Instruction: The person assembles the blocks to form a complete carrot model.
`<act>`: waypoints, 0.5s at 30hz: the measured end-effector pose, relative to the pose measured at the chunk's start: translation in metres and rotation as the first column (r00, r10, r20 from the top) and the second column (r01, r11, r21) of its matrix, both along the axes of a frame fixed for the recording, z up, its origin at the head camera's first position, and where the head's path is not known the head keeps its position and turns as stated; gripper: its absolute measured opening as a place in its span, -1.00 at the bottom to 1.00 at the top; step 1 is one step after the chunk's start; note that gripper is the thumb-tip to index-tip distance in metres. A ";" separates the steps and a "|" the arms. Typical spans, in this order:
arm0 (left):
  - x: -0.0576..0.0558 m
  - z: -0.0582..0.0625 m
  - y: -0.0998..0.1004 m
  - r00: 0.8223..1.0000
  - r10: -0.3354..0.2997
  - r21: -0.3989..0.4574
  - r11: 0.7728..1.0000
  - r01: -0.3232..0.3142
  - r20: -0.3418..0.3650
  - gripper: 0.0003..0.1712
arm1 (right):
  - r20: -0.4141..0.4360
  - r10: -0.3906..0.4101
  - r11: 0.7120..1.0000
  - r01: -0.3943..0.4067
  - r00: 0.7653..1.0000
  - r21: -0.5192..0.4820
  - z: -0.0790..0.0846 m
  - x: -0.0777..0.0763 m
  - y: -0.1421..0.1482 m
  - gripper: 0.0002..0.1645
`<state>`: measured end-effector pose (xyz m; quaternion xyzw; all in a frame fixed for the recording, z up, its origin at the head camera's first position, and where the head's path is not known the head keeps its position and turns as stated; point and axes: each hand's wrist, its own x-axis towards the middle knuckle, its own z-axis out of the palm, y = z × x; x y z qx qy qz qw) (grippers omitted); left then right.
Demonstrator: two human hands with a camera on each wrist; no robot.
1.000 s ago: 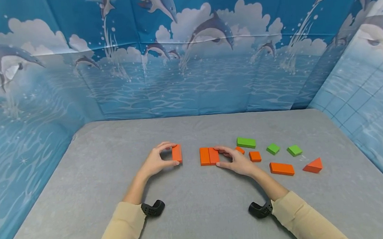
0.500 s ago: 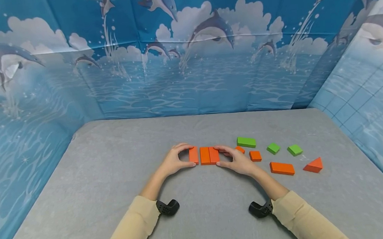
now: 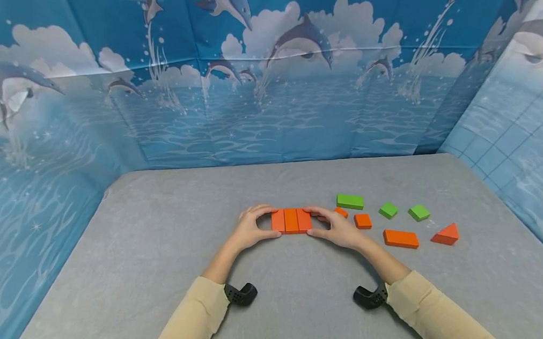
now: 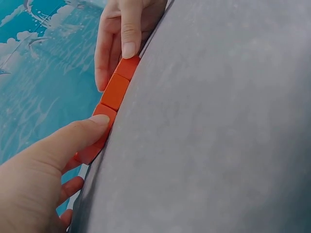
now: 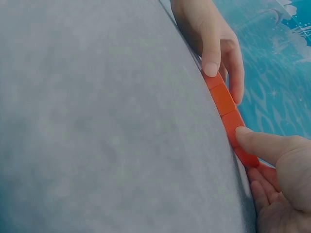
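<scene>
Three orange rectangular blocks stand side by side in a row on the grey table, in the middle of the head view. My left hand (image 3: 249, 229) pinches the left block (image 3: 278, 221) by its near and far ends, thumb on the near end. The right block (image 3: 304, 220) is pinched the same way by my right hand (image 3: 336, 229). Between them the middle block (image 3: 291, 221) is flanked on both sides, with no gap showing in the head view. Both wrist views show the row from its near side, with a thumb (image 4: 100, 120) on the left block's end.
Right of my right hand lie a long green block (image 3: 349, 201), two small green blocks (image 3: 389, 210), a small orange block (image 3: 363, 221), a long orange block (image 3: 401, 238) and an orange triangular block (image 3: 445, 235). Another orange block (image 3: 341, 212) is partly hidden behind that hand.
My left hand has moved right with its orange block, from well apart to against the left side of the other two. My right hand has stayed in place on its block.
</scene>
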<state>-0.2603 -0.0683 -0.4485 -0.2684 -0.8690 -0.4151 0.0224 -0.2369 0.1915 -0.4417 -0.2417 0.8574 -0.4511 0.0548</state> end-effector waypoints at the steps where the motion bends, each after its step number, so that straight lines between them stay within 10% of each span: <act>1: 0.000 0.000 0.000 1.000 0.001 -0.001 1.000 -0.001 -0.001 -0.34 | -0.003 0.002 1.000 -0.002 1.000 0.000 0.000 0.000 0.000 -0.32; 15: 0.001 -0.001 0.000 1.000 0.005 0.000 1.000 -0.005 -0.003 -0.50 | -0.006 0.012 1.000 -0.012 1.000 -0.006 0.001 0.001 0.000 -0.32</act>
